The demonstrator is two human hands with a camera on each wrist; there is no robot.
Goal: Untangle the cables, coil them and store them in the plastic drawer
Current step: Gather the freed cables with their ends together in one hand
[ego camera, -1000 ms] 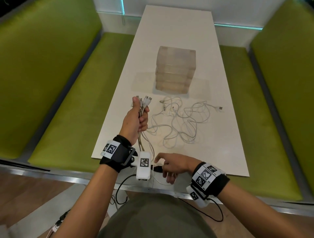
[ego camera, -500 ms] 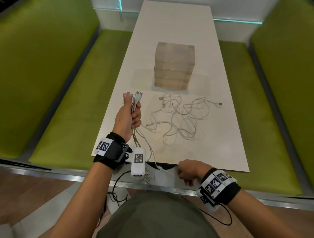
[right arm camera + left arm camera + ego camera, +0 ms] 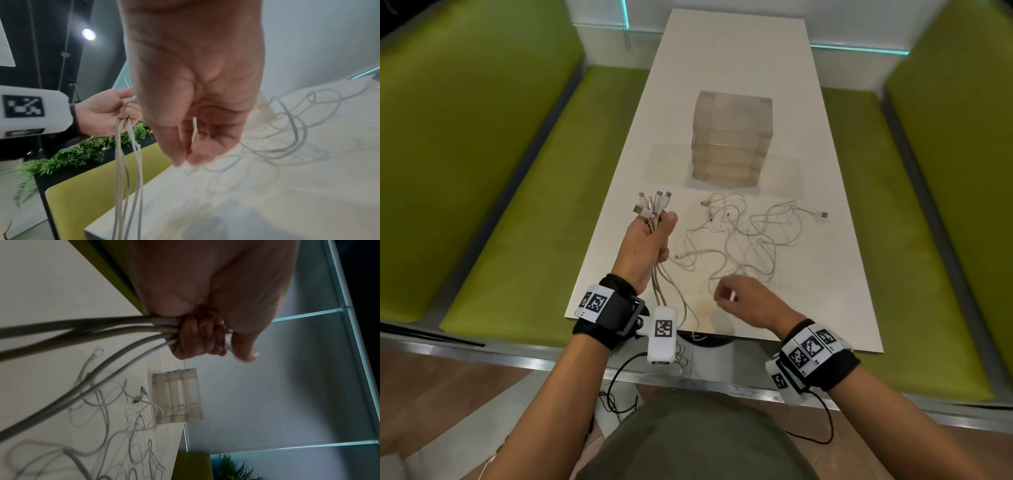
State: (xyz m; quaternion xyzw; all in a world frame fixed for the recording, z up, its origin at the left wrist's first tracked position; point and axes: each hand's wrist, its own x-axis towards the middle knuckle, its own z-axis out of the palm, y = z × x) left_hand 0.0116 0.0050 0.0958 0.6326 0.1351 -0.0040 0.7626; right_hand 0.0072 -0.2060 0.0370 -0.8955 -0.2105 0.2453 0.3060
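Cables in a bundle [image 3: 654, 219] sit clenched in my left hand [image 3: 647, 246], fingers [image 3: 195, 337] wrapped tight round them, with the plugs fanning out above the fist and the strands trailing down past my wrist and over the near edge of the table [image 3: 842, 274]. My right hand [image 3: 743, 301] hovers low just right of those hanging strands, above the near part of the table; the fingertips [image 3: 185, 155] are drawn together with a thin pale strand showing between them, but the view is too blurred for me to tell whether they actually pinch a cable. Just beyond my right hand lies the loose tangle of white cables [image 3: 739, 240], spread flat on the table, one plug [image 3: 824, 215] reaching far out to the right. Further ahead of both hands stands the plastic drawer [image 3: 731, 140], a translucent stack with all its drawers closed, near the tangle but apart from it. Green benches [image 3: 517, 205] flank the table on both sides.
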